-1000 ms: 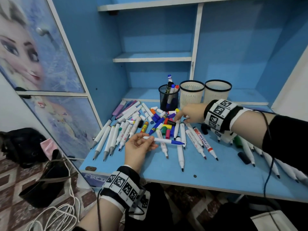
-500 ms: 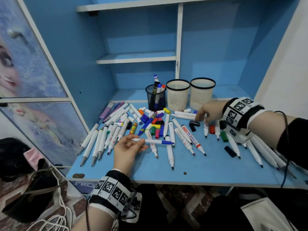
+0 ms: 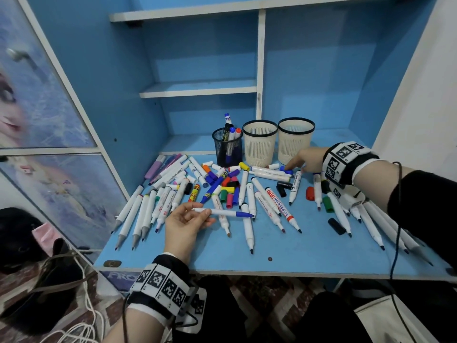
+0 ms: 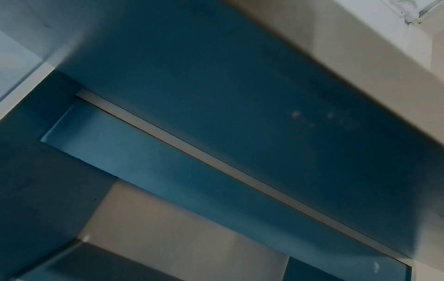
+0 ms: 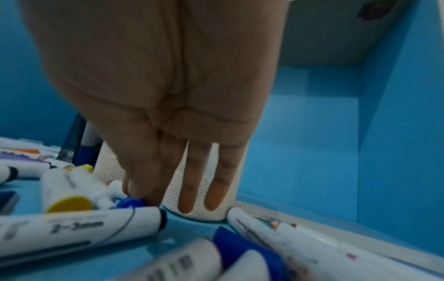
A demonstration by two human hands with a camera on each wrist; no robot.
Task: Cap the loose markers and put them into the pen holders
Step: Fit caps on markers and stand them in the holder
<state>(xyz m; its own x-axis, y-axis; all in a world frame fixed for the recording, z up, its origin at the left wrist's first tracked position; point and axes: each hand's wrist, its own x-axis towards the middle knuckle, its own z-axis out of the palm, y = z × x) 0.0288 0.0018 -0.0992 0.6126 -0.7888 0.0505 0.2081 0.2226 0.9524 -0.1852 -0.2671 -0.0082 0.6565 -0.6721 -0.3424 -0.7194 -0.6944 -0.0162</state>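
Observation:
My left hand [image 3: 200, 214] pinches a white marker with a blue uncapped end [image 3: 223, 213], held level above the desk's front left. My right hand [image 3: 290, 167] reaches to the foot of the right cream holder [image 3: 295, 141]. In the right wrist view its thumb and forefinger [image 5: 143, 195] pinch a loose blue cap [image 5: 131, 202] lying on the desk, while the other fingers stay straight. Several uncapped markers [image 3: 248, 226] and loose caps [image 3: 228, 191] are strewn over the blue desk [image 3: 309, 248]. The left wrist view shows only shelf undersides.
A black mesh holder [image 3: 227, 151] with a few capped markers stands left of a second cream holder [image 3: 259, 142]. More white markers [image 3: 371, 224] lie under my right forearm. Blue shelf walls close in the back and sides. A bag and cords lie on the floor at left.
My right hand has moved right, from the middle pile to the blue cap in front of the cream holders. The left hand keeps holding the marker in place.

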